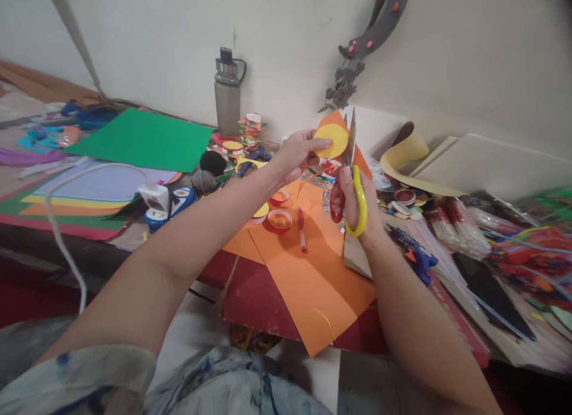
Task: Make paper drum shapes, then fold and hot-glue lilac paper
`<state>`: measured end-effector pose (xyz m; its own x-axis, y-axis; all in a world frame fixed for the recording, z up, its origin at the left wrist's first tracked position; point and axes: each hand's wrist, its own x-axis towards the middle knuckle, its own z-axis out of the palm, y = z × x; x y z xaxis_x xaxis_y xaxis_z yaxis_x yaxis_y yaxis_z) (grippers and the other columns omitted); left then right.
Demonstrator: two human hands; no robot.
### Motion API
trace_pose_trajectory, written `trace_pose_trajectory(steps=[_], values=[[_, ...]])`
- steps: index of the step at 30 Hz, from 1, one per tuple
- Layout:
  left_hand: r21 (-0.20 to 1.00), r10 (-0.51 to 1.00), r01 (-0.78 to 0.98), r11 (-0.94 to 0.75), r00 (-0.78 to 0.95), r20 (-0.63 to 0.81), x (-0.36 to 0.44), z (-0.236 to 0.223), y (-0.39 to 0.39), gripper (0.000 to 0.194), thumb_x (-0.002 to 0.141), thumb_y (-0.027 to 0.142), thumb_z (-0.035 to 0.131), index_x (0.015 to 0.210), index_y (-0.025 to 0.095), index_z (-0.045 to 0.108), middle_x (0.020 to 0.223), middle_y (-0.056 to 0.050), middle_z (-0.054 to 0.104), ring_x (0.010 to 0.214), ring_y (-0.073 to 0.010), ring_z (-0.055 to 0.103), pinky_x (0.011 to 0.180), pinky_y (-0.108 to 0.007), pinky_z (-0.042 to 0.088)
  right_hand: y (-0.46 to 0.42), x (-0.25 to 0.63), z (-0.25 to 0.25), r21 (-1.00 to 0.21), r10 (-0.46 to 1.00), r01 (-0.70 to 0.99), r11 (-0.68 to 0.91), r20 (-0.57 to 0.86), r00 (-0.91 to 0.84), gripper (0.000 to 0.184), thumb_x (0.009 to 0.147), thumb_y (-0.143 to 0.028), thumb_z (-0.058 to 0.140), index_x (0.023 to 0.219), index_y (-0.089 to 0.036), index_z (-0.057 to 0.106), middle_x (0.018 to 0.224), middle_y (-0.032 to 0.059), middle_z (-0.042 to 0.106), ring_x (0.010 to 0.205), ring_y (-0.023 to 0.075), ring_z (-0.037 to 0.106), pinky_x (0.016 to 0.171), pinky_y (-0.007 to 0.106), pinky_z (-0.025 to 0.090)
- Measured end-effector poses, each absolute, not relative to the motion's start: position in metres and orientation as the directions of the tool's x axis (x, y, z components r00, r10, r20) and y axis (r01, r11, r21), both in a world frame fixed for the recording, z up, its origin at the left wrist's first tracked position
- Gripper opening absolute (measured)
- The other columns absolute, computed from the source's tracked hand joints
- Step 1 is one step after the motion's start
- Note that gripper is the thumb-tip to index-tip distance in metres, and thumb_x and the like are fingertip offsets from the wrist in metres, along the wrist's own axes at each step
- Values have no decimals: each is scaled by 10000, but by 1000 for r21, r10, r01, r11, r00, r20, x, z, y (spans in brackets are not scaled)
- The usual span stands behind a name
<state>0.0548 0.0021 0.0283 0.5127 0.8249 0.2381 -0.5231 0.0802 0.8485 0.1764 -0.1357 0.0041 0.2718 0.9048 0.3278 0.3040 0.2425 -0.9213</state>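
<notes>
My left hand (301, 152) is closed on a round yellow paper disc (334, 142), pinching it near its left edge. An orange paper piece (333, 118) shows right behind the disc; whether my fingers also grip it is hidden. In my right hand (353, 194) are scissors (360, 206) with one yellow and one red handle loop. Their blades point up and stand slightly apart beside the disc's right edge. Below both hands lie orange paper sheets (322, 278), with a red pen (302, 230) and red-rimmed round rings (279, 220) on top.
A grey water bottle (227, 99) stands against the wall. Green paper (147, 141) and stacked coloured sheets (102, 185) lie to the left, near a white plug (154, 195) with its cable. A blue glue gun (417, 257) and bundled craft sticks (460, 227) lie at the right.
</notes>
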Motion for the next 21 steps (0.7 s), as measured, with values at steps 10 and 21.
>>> trace_pose_trajectory(steps=[10, 21], values=[[851, 807, -513, 114, 547, 222, 47, 34, 5, 250, 818, 81, 924, 974, 145, 739, 803, -32, 792, 679, -119, 724, 669, -246, 539, -133, 179, 2, -928, 910, 311, 205, 298, 289, 734, 840, -1009, 689, 918, -298, 525, 598, -74, 518, 373, 110, 424, 316, 280, 331], [876, 777, -469, 112, 591, 217, 47, 29, 8, 279, 772, 39, 954, 902, 147, 732, 742, -15, 760, 608, -108, 697, 642, -228, 536, -127, 186, 0, -908, 906, 331, 256, 345, 245, 847, 736, -1117, 645, 910, -308, 465, 625, -66, 489, 433, 126, 441, 373, 306, 372]])
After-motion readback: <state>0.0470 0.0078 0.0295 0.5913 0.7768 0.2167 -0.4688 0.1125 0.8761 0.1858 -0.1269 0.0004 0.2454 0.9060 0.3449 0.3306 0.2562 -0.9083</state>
